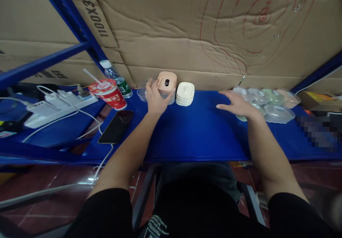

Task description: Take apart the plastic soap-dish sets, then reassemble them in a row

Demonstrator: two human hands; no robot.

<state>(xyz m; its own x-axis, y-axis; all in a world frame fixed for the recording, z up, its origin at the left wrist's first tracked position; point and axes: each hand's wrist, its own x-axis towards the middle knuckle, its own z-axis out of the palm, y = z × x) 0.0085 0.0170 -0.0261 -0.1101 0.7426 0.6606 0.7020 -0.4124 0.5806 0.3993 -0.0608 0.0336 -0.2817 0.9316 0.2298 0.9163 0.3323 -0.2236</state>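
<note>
My left hand (pixel 157 98) has its fingers and thumb around a peach-coloured rounded-square lid stack (pixel 167 78), whose top piece has a dark oval slot. Clear plastic containers (pixel 141 94) stand behind and beside that hand, partly hidden by it. Just right of the peach pieces is a neat stack of cream lids (pixel 185 93). Fingers spread and holding nothing, my right hand (pixel 237 103) hovers over the table by a group of clear containers (pixel 279 113). Some of these have green or peach parts, and my hand and wrist cover a few.
A red paper cup (pixel 113 97) with a straw and a water bottle (pixel 121 85) stand at the left. In front of them lies a phone (pixel 116 127) with a white cable. A power strip (pixel 53 108) is further left. Cardboard (pixel 165 49) walls the back of the blue table (pixel 197 134).
</note>
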